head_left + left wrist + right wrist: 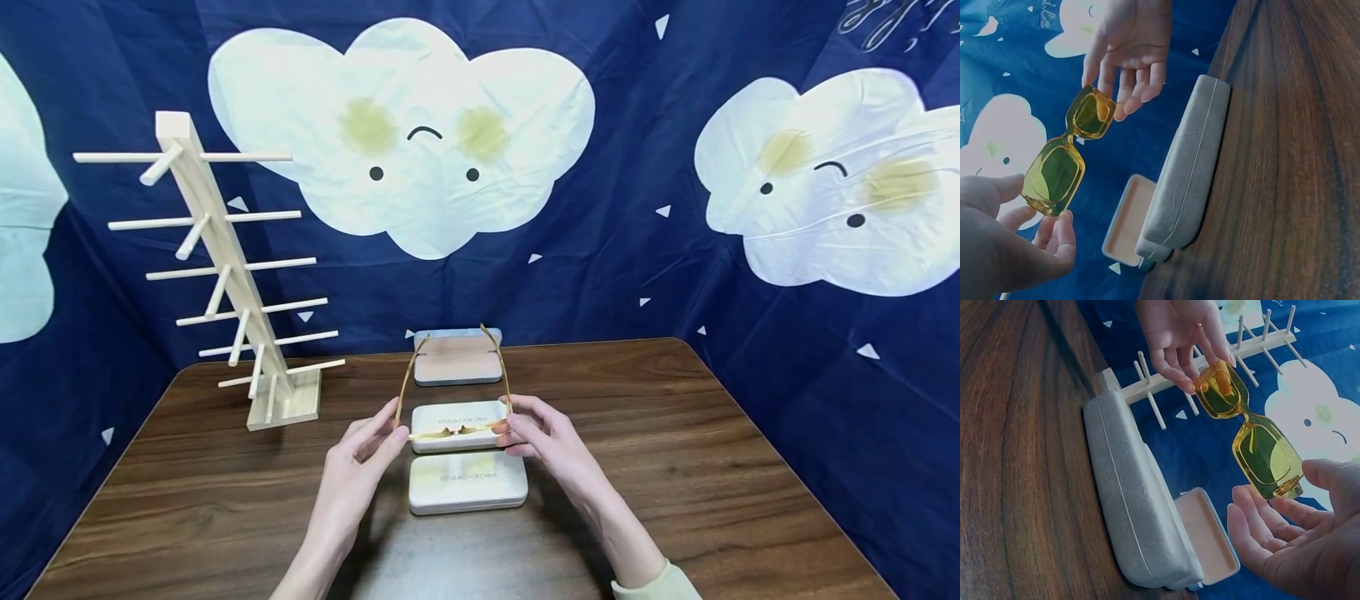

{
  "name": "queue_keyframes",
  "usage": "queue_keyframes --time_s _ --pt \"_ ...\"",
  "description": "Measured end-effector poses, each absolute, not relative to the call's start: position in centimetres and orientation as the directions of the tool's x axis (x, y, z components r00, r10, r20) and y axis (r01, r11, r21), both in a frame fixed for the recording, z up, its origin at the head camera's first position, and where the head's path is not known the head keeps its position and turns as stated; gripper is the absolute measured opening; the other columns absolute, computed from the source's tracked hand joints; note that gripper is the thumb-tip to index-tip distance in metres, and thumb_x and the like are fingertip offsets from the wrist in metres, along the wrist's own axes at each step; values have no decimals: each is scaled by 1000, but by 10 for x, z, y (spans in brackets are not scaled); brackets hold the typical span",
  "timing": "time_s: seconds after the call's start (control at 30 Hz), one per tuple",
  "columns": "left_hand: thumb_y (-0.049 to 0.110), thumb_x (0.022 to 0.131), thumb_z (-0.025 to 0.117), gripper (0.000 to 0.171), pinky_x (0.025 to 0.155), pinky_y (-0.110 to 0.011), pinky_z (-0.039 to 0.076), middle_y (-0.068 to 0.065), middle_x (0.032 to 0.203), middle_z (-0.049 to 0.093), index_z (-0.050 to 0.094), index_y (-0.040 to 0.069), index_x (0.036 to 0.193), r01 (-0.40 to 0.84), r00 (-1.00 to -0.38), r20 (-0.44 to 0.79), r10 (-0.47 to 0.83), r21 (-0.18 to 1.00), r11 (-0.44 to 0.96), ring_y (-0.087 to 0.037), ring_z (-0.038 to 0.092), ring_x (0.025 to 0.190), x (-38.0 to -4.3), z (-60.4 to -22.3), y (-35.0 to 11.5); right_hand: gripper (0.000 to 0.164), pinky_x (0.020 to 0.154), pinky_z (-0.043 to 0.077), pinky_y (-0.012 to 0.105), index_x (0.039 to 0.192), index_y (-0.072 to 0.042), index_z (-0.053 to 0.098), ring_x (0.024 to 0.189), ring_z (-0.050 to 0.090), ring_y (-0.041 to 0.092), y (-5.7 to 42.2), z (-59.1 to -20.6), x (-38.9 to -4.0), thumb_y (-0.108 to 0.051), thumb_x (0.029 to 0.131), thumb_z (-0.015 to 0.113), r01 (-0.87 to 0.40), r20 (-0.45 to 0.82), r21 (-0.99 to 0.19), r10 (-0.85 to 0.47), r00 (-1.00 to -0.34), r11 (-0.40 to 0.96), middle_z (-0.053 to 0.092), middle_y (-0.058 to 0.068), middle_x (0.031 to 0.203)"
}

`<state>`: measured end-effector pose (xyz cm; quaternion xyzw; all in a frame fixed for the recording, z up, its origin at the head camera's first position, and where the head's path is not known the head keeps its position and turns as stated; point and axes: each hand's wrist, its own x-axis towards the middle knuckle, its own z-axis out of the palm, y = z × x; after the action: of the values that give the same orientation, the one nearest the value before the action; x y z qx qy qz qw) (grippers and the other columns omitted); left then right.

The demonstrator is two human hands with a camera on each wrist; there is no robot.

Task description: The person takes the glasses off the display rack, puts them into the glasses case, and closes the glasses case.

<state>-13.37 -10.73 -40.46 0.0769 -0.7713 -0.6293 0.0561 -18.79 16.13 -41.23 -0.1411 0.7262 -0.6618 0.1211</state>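
Observation:
A pair of yellow sunglasses (459,431) is held up over the cases, its temples unfolded and pointing away. My left hand (360,462) pinches the frame at its left hinge between thumb and fingers. At the other hinge, my right hand (551,442) grips it the same way. Yellow-green lenses (1060,172) show clearly in the left wrist view. Below the glasses lie two closed white eyeglass cases, the nearer case (468,493) and the middle case (450,416), both lettered. Behind them an eyeglass case with pink lining (457,368) stands open.
A wooden display rack (225,250) with several pegs rises at the back left of the brown wooden table (697,483). Behind the table hangs a dark blue cloth (637,275) printed with white clouds.

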Motion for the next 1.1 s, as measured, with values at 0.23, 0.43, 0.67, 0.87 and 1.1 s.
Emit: queue_keyframes --time_s 0.23,0.43,0.67,0.87,1.1 --pt "36 98 70 44 95 -12 45 2 128 64 64 27 141 -30 -984 7 -180 979 204 5 62 109 -133 -407 -108 49 86 61 30 151 -5 46 101 74 27 161 -413 -187 -24 107 55 -64 30 -995 -362 -932 82 66 30 119" --pt "35 99 70 41 94 -14 45 -2 130 65 66 26 138 -29 -984 7 -179 979 200 1 63 109 -133 -407 -108 56 87 61 30 157 -4 37 103 74 30 161 -410 -186 -23 107 54 -60 27 -995 -360 -933 80 65 31 121" --pt "32 98 71 39 94 -15 46 -3 129 66 68 25 136 -19 -983 18 -181 980 197 0 64 106 -133 -409 -108 60 86 61 29 160 -7 33 100 74 23 160 -409 -185 -26 108 54 -64 32 -995 -356 -934 81 67 33 121" --pt "30 98 71 36 93 -15 46 -4 128 66 70 23 134 -6 -985 25 -170 984 180 1 64 104 -133 -410 -108 59 86 61 29 161 -8 33 100 74 23 159 -409 -185 -27 108 54 -83 43 -991 -354 -934 101 67 33 122" --pt "26 99 70 32 93 -15 49 -4 127 65 72 19 131 16 -986 41 -160 987 157 1 67 101 -134 -411 -107 58 86 61 28 161 -10 34 102 74 28 159 -408 -184 -27 108 53 -89 48 -991 -355 -933 100 65 36 123"
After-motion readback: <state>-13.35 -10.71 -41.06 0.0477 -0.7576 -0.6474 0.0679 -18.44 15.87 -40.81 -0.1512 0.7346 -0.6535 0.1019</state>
